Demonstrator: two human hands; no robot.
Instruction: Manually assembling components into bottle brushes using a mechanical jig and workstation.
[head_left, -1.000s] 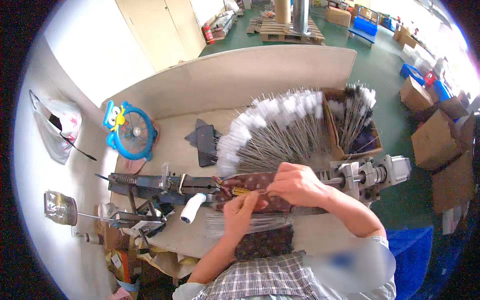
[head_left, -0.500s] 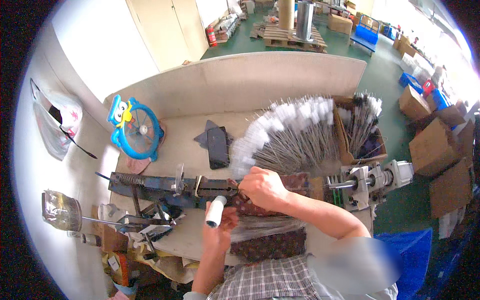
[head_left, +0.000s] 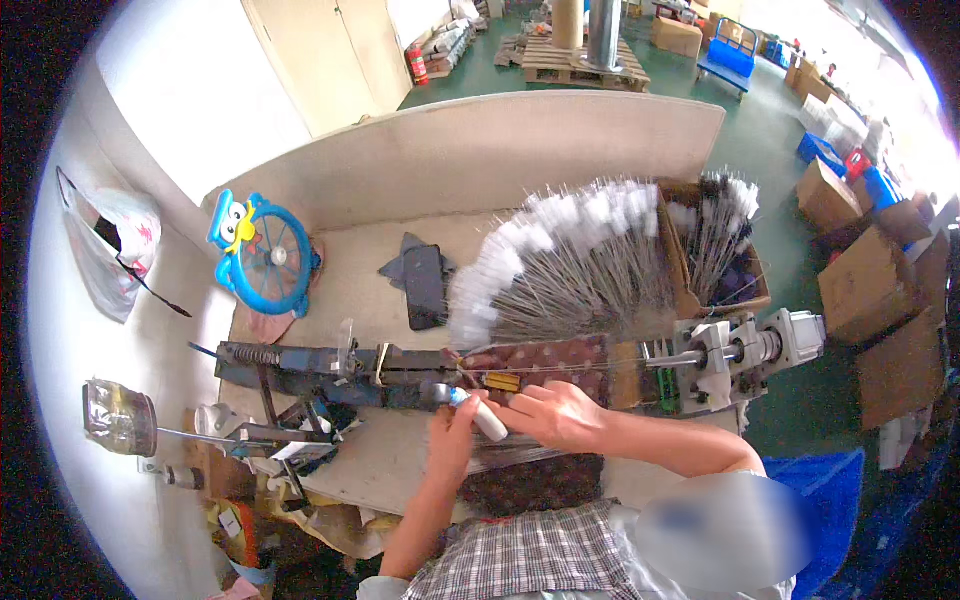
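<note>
A small white tube (head_left: 485, 420) on a thin wire is pinched between both hands just in front of a long blue metal machine (head_left: 330, 362). My left hand (head_left: 452, 440) grips its lower end, and my right hand (head_left: 555, 412) closes over its upper end. Beyond the hands a fan of thin wires with white tube tips (head_left: 560, 270) lies spread across the beige bench (head_left: 355, 290). A patterned brown cloth (head_left: 555, 358) covers the machine's middle.
A cardboard box (head_left: 715, 250) with more tipped wires stands at the right. A dark phone (head_left: 424, 285) and a blue toy fan (head_left: 265, 255) sit on the bench. A grey motor (head_left: 760, 350) ends the machine. Cartons (head_left: 880, 300) stand on the green floor.
The white tube, held low at the bench front by my left hand, has come up to the machine. Both hands have drawn together on it.
</note>
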